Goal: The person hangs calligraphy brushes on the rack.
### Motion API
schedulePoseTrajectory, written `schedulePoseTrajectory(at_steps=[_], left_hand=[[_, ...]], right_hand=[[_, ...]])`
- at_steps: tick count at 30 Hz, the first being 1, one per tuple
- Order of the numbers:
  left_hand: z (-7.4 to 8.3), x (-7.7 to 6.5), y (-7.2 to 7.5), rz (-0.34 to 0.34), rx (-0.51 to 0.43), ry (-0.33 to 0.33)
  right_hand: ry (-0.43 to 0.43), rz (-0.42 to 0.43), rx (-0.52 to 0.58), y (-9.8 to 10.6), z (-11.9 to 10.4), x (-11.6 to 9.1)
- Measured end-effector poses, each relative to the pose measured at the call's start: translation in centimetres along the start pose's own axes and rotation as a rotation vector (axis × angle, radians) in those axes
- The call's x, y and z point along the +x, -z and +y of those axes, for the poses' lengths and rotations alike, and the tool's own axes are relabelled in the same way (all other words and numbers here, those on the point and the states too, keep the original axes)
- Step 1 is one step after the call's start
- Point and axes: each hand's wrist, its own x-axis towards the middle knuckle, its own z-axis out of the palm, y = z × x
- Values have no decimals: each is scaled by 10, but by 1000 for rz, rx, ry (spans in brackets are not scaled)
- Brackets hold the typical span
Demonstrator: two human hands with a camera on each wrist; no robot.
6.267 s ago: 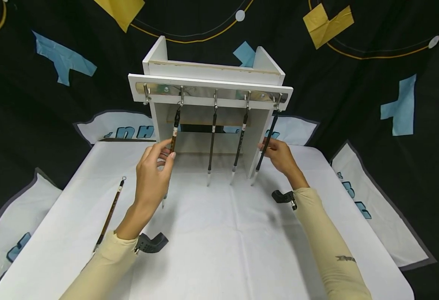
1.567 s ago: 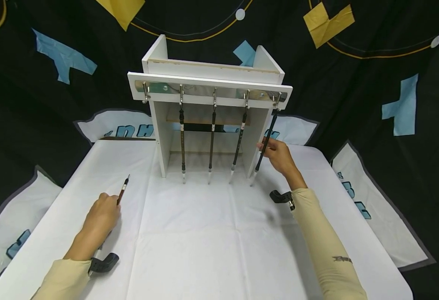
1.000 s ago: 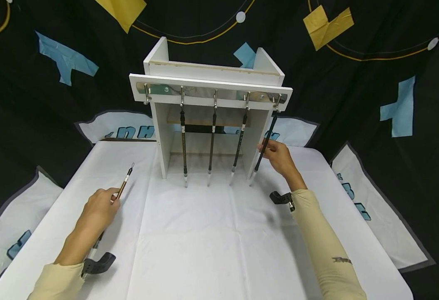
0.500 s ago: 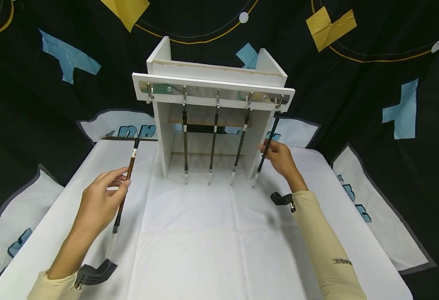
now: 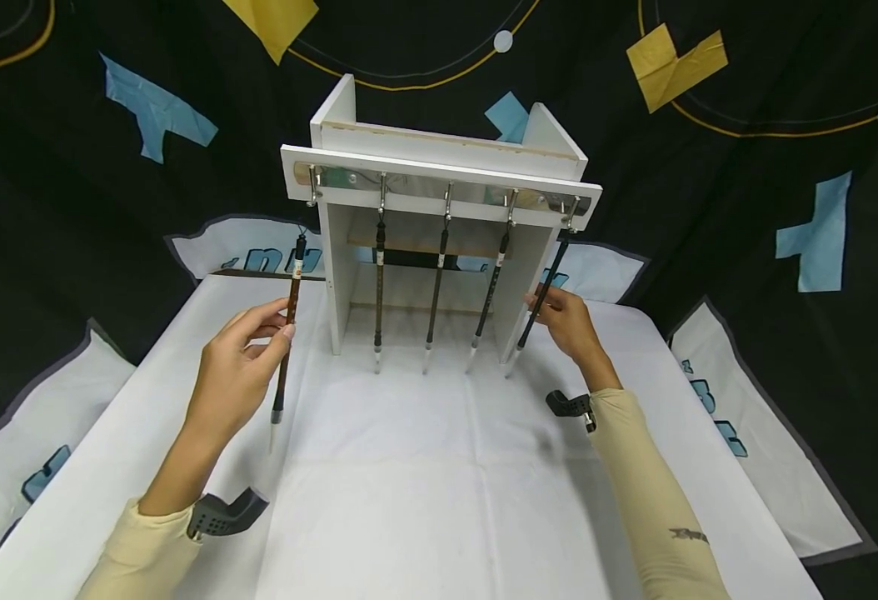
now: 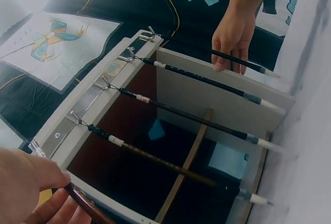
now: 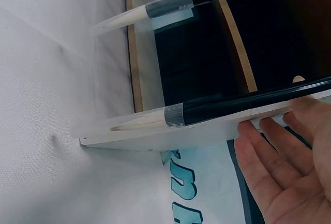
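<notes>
My left hand (image 5: pixel 238 362) pinches a calligraphy brush (image 5: pixel 294 287) by its brown handle, between thumb and fingers. The brush stands nearly upright, cord loop up and capped bristle end down, left of the white rack (image 5: pixel 446 143). Its loop is below and apart from the bare leftmost hook (image 5: pixel 313 187). In the left wrist view only part of this brush (image 6: pixel 85 203) shows. Several other brushes (image 5: pixel 380 287) hang from the remaining hooks. My right hand (image 5: pixel 570 327) grips the rack's right side panel (image 7: pixel 207 131), fingers outside and thumb at its front edge, behind the rightmost brush (image 7: pixel 222 107).
The rack stands at the back of a table with a white cloth (image 5: pixel 409 500). Behind it hangs a black curtain (image 5: pixel 709 183) with blue and yellow patches. The hanging brushes' clear-capped tips come down near the tabletop.
My left hand hung one brush on the second hook, then took the other brush from the table. It has lifted this brush upright and moved it rightward towards the rack. My right hand stays put.
</notes>
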Motion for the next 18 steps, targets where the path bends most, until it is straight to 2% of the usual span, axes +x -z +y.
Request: schedulePoseTrajectory(at_steps=[5, 18], left_hand=[[1, 11, -4, 4, -21, -10], [-4, 30, -10, 9, 15, 25]], right_hand=[[7, 24, -11, 0, 1, 0], [8, 16, -4, -1, 4, 0]])
